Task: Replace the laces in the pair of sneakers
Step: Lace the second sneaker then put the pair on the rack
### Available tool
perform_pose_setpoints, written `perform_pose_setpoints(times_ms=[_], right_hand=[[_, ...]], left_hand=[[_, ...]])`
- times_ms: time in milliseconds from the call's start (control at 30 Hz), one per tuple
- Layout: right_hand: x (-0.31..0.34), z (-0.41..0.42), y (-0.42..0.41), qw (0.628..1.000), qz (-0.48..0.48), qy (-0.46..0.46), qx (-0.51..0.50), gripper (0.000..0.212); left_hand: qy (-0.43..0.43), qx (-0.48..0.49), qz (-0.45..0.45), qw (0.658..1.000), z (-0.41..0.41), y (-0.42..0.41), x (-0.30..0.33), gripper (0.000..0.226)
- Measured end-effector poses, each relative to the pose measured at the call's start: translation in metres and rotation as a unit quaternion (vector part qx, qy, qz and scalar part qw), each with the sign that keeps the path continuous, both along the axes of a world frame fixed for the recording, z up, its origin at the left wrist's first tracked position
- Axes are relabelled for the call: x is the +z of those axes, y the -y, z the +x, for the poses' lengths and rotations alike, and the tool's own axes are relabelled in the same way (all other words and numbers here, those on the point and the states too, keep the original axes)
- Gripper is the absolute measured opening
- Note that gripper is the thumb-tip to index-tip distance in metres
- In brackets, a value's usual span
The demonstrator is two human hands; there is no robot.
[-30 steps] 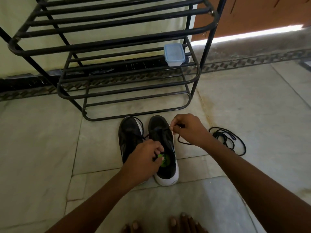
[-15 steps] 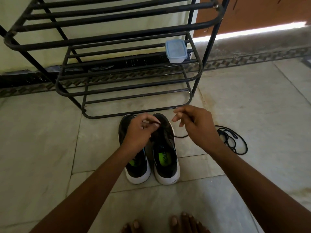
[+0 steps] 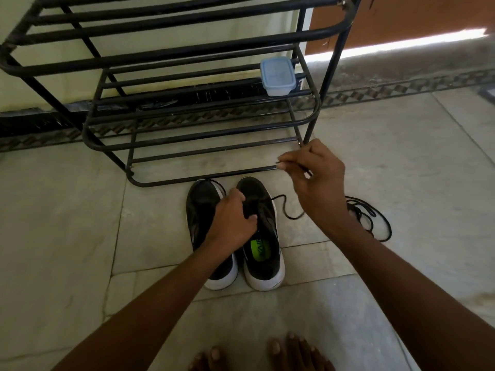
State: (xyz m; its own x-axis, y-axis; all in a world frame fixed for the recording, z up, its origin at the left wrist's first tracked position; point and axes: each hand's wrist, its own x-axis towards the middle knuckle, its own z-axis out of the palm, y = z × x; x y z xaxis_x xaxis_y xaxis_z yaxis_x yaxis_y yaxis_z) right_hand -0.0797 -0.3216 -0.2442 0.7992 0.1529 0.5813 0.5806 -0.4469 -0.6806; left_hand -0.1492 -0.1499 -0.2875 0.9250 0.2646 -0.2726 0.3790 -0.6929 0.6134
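I see the two black sneakers side by side on the floor (image 3: 401, 183), toes toward the black shoe rack (image 3: 187, 57). My left hand (image 3: 231, 222) rests on the right sneaker (image 3: 263, 234), fingers curled into its lacing. My right hand (image 3: 318, 188) is raised, pinching the tip of a black lace (image 3: 288, 214) that runs down to that sneaker. The left sneaker (image 3: 201, 210) sits just beside it. A loose lace (image 3: 375, 222) is coiled to the right
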Motion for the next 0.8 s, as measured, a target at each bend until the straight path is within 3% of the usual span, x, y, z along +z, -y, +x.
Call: perform_pose_setpoints(times_ms=[133,233,400,567,800], right_hand=[[-0.023,-0.007,-0.01,0.997,-0.016,-0.072,0.029,0.005],[-0.044,-0.014,-0.018,0.989,-0.044,-0.14,0.028,0.012],[-0.06,-0.024,-0.027,0.963,-0.083,-0.253,0.04,0.018],[-0.068,-0.023,-0.035,0.948,-0.114,-0.293,0.056,0.018],[-0.087,-0.015,-0.044,0.93,-0.159,-0.326,0.057,0.02]], left_hand=[[-0.028,0.017,0.042,0.999,0.003,0.012,-0.004,0.048],[-0.039,0.009,0.072,0.997,0.009,0.017,0.002,0.033],[-0.038,-0.009,0.106,0.994,0.013,0.015,0.006,0.027],[-0.004,0.035,0.075,0.997,0.01,0.007,-0.003,0.008],[-0.006,0.085,0.013,0.996,0.015,-0.006,-0.023,0.009]])
